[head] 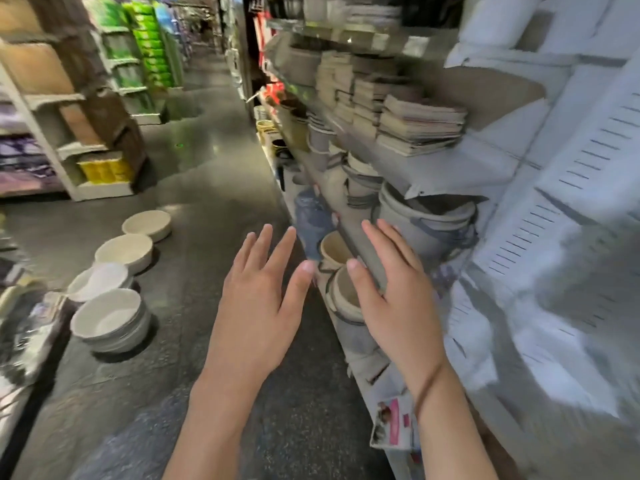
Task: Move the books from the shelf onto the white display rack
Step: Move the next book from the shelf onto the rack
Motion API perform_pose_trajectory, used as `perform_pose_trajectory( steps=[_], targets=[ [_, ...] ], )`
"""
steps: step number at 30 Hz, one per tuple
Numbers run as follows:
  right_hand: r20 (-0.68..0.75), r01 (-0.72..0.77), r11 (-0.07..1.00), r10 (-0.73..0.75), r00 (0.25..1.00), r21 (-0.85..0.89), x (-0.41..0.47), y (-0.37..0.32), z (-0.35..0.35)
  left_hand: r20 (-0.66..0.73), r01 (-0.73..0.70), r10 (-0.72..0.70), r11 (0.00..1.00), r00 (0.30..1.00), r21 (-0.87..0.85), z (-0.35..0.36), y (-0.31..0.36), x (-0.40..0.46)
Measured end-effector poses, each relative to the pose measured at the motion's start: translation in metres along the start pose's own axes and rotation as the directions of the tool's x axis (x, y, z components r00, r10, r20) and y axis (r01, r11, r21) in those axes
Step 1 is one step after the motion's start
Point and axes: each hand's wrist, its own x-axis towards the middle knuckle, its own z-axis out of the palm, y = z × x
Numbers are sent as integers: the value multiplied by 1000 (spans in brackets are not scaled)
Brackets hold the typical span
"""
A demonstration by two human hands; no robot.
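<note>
A view from a head-worn camera looking down a shop aisle, blurred as if by movement. Two bare forearms reach forward from the bottom edge. The left hand (263, 289) is held out flat, back upward, fingers straight and slightly spread, holding nothing. The right hand (391, 289) is beside it, also flat with fingers straight and together, thumb out to the side, empty; a thin brown band (427, 386) circles its wrist. The two thumbs point toward each other with a narrow gap between them.

To the right runs a grey metal shelving unit (460, 174). On its upper shelf, well above and beyond the hands, sit several stacks of thin books with pale, cream-coloured page edges (419, 128), lying flat in piles that step down in height toward the camera. On the shelves below them are round grey and beige pots (426, 223), some nested; the right hand hovers in front of these. A perforated white panel (571, 202) stands at the far right, too blurred to identify further.

On the dark speckled floor (214, 188) to the left lie four shallow round off-white bowls (110, 320) in a loose row. Further back on the left, shelves hold green and yellow packaged goods (152, 46)
</note>
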Motion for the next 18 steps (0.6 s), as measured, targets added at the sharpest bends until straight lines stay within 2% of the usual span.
perform_pose_trajectory(
  steps=[9,13,18],
  targets=[
    [29,35,997,-37,999,68,181,17,150,-59,-3,7,997,998,73,6,-132,190],
    [-41,43,993,-38,998,106,274,13,212,-76,-10,17,995,997,95,-10,-182,289],
    [-20,45,998,-44,999,49,356,19,268,-36,-33,34,999,999,20,-12,-231,384]
  ],
)
